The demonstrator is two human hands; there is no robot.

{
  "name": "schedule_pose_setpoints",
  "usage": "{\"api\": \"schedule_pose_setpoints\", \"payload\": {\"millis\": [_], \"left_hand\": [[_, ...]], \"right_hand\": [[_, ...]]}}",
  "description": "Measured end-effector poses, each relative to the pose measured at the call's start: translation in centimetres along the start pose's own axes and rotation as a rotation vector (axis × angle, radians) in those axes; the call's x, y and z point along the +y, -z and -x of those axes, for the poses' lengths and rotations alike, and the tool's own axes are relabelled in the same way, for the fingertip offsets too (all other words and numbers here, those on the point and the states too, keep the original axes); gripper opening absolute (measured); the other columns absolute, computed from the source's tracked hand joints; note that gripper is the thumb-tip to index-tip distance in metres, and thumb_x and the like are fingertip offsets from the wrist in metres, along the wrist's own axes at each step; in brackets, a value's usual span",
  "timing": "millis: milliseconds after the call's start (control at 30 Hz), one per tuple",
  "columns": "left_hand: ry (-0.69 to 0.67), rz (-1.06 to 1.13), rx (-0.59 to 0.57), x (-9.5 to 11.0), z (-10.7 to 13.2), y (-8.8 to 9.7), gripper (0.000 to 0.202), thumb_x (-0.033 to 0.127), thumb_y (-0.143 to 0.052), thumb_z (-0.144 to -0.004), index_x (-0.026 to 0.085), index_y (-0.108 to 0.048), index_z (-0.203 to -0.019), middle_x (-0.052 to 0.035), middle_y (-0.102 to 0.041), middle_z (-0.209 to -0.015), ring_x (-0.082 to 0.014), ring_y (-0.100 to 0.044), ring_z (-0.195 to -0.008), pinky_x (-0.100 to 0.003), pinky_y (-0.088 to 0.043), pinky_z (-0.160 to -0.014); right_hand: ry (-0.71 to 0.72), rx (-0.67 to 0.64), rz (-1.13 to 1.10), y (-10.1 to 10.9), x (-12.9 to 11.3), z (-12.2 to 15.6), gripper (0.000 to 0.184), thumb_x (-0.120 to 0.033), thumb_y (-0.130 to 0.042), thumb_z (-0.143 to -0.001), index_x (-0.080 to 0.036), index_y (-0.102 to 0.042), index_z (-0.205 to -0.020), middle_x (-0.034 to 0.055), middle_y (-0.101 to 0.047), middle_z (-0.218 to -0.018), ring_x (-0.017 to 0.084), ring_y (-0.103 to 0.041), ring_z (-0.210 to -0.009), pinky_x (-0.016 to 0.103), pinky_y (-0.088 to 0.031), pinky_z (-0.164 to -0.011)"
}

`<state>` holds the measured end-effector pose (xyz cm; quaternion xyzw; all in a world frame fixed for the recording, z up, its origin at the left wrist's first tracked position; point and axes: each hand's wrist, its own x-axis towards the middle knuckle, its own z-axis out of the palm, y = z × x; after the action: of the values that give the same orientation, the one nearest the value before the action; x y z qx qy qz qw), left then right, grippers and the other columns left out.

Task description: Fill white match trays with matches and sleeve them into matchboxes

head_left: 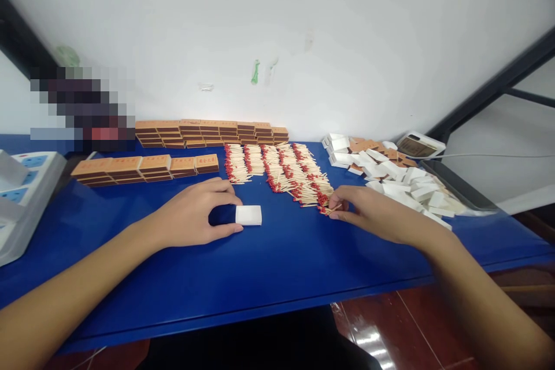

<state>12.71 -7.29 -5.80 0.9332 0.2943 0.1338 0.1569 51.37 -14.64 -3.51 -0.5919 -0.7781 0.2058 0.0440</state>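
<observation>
A small white matchbox tray [248, 215] lies on the blue table, its left end between the thumb and forefinger of my left hand [195, 214]. At the near right corner of the matches, my right hand [368, 211] is closed in a pinch on a few matches [333, 208]. Beyond both hands the loose red-headed matches [281, 170] are spread in several rough rows. How many sticks my right fingers hold is hidden. The inside of the tray cannot be made out.
Brown matchboxes stand stacked in a front row [147, 167] and a back row [208, 132] at left. White trays and brown sleeves lie in a heap [390, 176] at right, near a phone [418, 144] and a black tray [459, 185]. A plastic organizer [47, 196] sits far left.
</observation>
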Motion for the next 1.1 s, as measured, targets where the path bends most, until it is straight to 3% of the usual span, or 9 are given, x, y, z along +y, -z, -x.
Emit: {"api": "schedule_pose_setpoints", "payload": {"millis": [333,533,733,900,1100], "left_hand": [[-0.01,-0.007,0.006,-0.1,0.1,0.0,0.037,0.052,-0.07,-0.094,0.025,-0.077,-0.118,-0.0066,-0.07,-0.115,-0.0247,-0.067,-0.105,-0.038,-0.054,-0.091],[-0.008,-0.019,0.0,0.0,0.1,0.0,0.037,0.053,-0.069,-0.095,0.024,-0.077,-0.118,-0.0069,-0.07,-0.115,-0.0245,-0.066,-0.105,-0.038,-0.054,-0.092],[-0.01,-0.015,0.002,0.0,0.0,0.0,0.038,0.053,-0.07,-0.094,0.024,-0.077,-0.118,-0.0073,-0.07,-0.114,-0.0248,-0.067,-0.104,-0.038,-0.055,-0.091],[-0.021,-0.015,0.013,0.1,0.1,0.1,0.037,0.052,-0.071,-0.094,0.024,-0.078,-0.117,-0.0074,-0.07,-0.113,-0.0249,-0.067,-0.103,-0.038,-0.054,-0.091],[-0.015,-0.007,0.004,0.0,0.2,0.1,0.035,0.051,-0.07,-0.094,0.024,-0.077,-0.116,-0.0069,-0.07,-0.112,-0.0249,-0.066,-0.104,-0.037,-0.053,-0.091]], "right_hand": [[-0.073,-0.002,-0.047,-0.4,-0.6,0.1,0.03,-0.052,-0.054,-0.103,-0.024,-0.064,-0.1,0.0069,-0.073,-0.103,0.025,-0.067,-0.092,0.038,-0.049,-0.082],[-0.039,0.002,0.014,-0.8,-0.3,0.1,0.031,-0.05,-0.049,-0.104,-0.023,-0.064,-0.1,0.0094,-0.072,-0.104,0.026,-0.065,-0.092,0.04,-0.049,-0.081],[0.021,0.026,0.113,-1.3,-0.5,0.5,0.027,-0.04,-0.043,-0.107,-0.023,-0.059,-0.095,0.0105,-0.067,-0.101,0.026,-0.063,-0.09,0.04,-0.047,-0.079],[0.074,0.092,0.168,-1.8,-0.8,0.6,0.014,-0.028,-0.051,-0.103,-0.023,-0.055,-0.09,0.0086,-0.065,-0.095,0.024,-0.061,-0.085,0.037,-0.046,-0.076],[0.105,0.1,0.237,-2.5,-0.4,-0.1,0.012,-0.02,-0.058,-0.098,-0.023,-0.052,-0.088,0.0064,-0.062,-0.09,0.023,-0.059,-0.081,0.032,-0.042,-0.071]]}}
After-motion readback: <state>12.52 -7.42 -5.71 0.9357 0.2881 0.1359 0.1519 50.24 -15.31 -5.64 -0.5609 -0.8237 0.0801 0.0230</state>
